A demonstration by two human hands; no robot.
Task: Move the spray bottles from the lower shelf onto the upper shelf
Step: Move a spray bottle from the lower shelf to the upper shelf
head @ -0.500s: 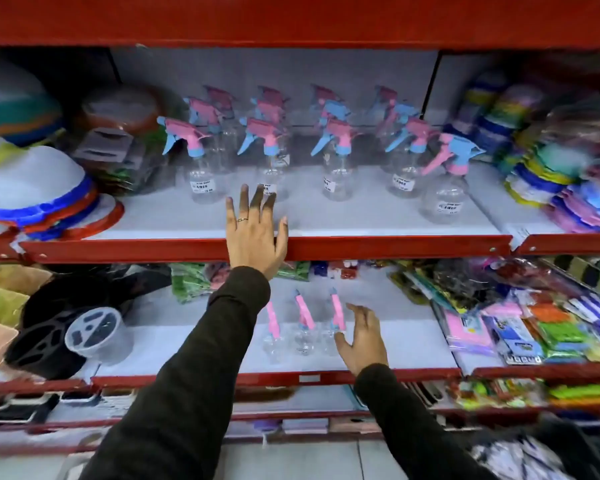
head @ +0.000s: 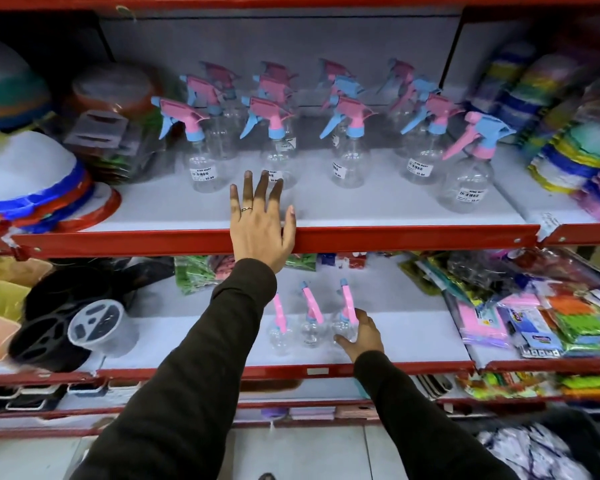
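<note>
Three clear spray bottles with pink and blue triggers stand in a row on the lower shelf (head: 413, 337): left (head: 278, 327), middle (head: 310, 323) and right (head: 343, 318). My right hand (head: 362, 336) curls around the right bottle's body, thumb in front, fingers behind. Whether it grips firmly is hard to see. My left hand (head: 262, 220) lies flat and open on the front of the upper shelf (head: 395, 237), fingertips close to a bottle there. Several more spray bottles (head: 350, 147) stand in rows on the upper shelf.
Stacked colourful bowls and hats (head: 32, 188) fill the upper shelf's left end, and packaged scrubbers (head: 568, 140) its right. On the lower shelf, a black fan-like item with a clear cup (head: 94, 323) lies at the left and packets (head: 534, 317) at the right.
My right hand has slid left and closed around the rightmost lower bottle. My left hand stays on the upper shelf's edge.
</note>
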